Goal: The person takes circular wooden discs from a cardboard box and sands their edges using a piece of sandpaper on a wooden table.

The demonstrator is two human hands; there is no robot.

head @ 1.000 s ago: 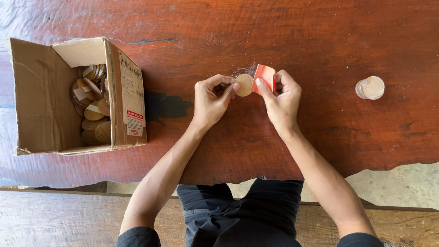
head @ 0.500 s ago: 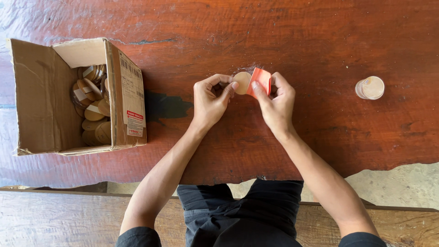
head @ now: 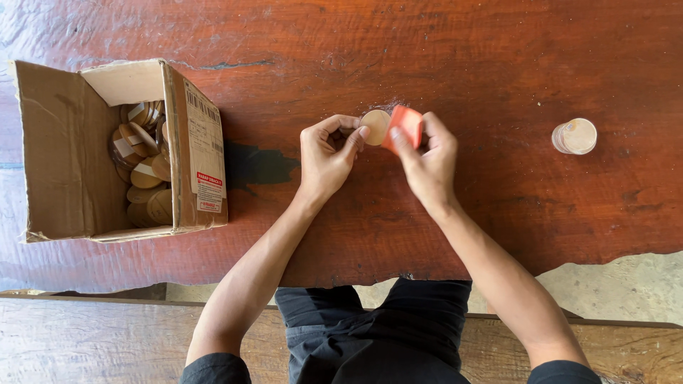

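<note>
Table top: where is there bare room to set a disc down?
Bare wood table lies between the cardboard box and the left hand, between the right hand and the stack of wooden discs, and along the far edge. Crowded where both hands hold the wooden disc and orange sandpaper.

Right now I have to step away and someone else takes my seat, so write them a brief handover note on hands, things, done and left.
Left hand: pinches a round wooden disc upright.
Right hand: presses a small orange pad against that disc.
Cardboard box at far left holds many more discs.
A short stack of discs stands at far right, probably the finished ones.
Left: judging by the box, most discs remain.
</note>
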